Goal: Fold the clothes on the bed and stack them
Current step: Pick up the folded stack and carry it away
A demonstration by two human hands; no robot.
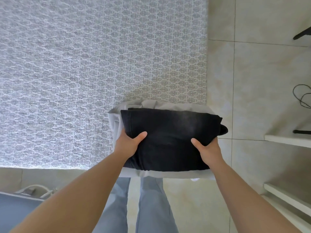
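A: Where the stack (pixel 170 140) of folded clothes is held, which way does it lie from the hands?

B: It lies between them and just ahead. The dark folded garment (pixel 171 132) is on top, its long axis running left to right across the view; a pale grey garment (pixel 116 125) shows under it at the far, left and near edges.

A: How do the hands hold it?

B: The left hand (pixel 127 143) grips the stack's left near edge, thumb on top of the dark cloth, fingers hidden below. The right hand (pixel 206 148) grips the right near edge the same way. Neither is nearer; they sit about level.

A: Is the stack resting on anything?

B: It appears lifted. Its far part is over the near right corner of the bed (pixel 84 73); its near edge overhangs the floor (pixel 252 98). Whether it touches the bed cannot be told.

A: What does the next move turn on?

B: Probably on the bed's open surface, which spreads ahead and to the left, should the stack be set down there.

A: And the room?

B: Pale tiles, a dark cable (pixel 301 96) and white shelves (pixel 289 140) at right.
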